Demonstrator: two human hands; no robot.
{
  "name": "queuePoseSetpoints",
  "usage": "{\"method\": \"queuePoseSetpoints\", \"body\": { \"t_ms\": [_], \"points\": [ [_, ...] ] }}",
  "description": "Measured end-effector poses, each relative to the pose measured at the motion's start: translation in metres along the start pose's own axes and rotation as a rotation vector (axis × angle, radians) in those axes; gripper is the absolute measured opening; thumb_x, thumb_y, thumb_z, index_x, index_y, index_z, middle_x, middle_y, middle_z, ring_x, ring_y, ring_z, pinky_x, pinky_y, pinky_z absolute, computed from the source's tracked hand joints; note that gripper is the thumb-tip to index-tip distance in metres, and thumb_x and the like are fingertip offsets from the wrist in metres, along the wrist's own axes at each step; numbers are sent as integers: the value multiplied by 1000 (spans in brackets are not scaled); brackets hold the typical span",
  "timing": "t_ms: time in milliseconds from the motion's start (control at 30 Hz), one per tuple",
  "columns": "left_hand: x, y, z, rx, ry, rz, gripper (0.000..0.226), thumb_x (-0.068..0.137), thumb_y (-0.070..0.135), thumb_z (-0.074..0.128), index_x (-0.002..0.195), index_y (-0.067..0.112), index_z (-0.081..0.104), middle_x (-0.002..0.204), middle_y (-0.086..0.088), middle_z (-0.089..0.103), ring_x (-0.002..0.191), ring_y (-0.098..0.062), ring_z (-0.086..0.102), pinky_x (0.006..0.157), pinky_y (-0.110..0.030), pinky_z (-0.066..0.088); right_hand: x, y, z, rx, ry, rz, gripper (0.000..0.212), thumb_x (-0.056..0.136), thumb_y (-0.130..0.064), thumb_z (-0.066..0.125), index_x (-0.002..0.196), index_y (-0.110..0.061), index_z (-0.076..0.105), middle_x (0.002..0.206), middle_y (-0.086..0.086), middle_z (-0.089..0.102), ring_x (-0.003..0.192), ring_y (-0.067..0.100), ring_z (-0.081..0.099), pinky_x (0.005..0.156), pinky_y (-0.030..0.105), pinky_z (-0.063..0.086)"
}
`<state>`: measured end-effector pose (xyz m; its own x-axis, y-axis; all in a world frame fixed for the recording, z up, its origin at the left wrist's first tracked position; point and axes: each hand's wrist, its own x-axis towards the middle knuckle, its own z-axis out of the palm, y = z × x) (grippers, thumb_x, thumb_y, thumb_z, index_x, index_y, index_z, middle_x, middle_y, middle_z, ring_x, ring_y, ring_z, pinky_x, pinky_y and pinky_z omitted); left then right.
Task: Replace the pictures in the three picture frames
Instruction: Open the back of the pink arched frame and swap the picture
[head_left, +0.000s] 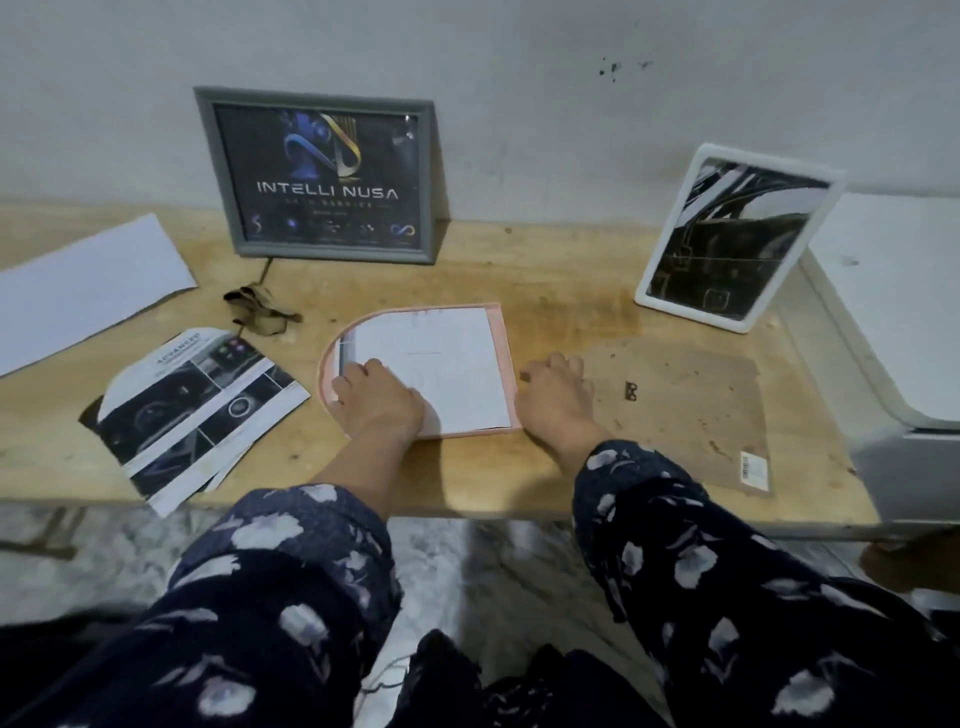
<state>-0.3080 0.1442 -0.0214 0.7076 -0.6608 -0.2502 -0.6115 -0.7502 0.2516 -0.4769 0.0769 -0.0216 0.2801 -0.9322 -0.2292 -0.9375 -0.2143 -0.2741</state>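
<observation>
Fitting paper (434, 364) into my pink frame (500, 353): left hand (382, 400) presses it flat-fingered, right hand (558, 392) rests loose; backing goes on next, I reckon.

Dim, cool, even light; soft shadows pool under both hands. Glare streaks the white-framed glossy picture (727, 236) beyond the right hand (558, 397). Edges bend with wide-angle distortion; the nearest sleeves blur.
</observation>
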Motion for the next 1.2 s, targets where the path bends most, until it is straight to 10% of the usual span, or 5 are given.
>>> {"method": "queuePoseSetpoints", "body": {
  "t_ms": [267,600,933,1067,1200],
  "points": [
    [19,-35,-2,-62,-67,-107,80,82,56,62,139,10,31,142,-13,28,134,-32,26,105,-45,30,1,-27,15,-68,-36,40,58,86,-55,54,129,-18,50,131,8,40,124,29,29,101,43,30],
    [22,-40,-4,-261,-75,-151,89,74,45,78,139,9,29,140,-12,28,131,-32,28,103,-46,33,1,-38,26,152,32,170,54,80,-37,70,125,-19,47,128,4,46,122,26,36,98,39,32],
    [16,-41,-6,-599,110,-134,25,94,14,52,107,23,33,89,-2,63,77,-23,52,85,-37,26,7,-33,19,607,6,275,17,88,-22,61,77,-31,52,95,-8,64,91,21,62,94,45,47],
    [14,-35,-16,-734,20,-153,30,96,14,49,123,12,37,109,-12,60,87,-28,54,75,-34,41,12,-35,3,712,-89,285,11,91,-16,54,100,-21,55,103,-1,60,88,20,58,72,31,48],
    [18,-32,-19,-828,-123,-241,50,92,9,41,142,13,39,128,-15,54,109,-33,53,88,-35,46,16,-38,-7,722,-171,314,12,88,-9,47,81,-17,51,84,2,55,70,18,52,55,28,40]
  ]
}}
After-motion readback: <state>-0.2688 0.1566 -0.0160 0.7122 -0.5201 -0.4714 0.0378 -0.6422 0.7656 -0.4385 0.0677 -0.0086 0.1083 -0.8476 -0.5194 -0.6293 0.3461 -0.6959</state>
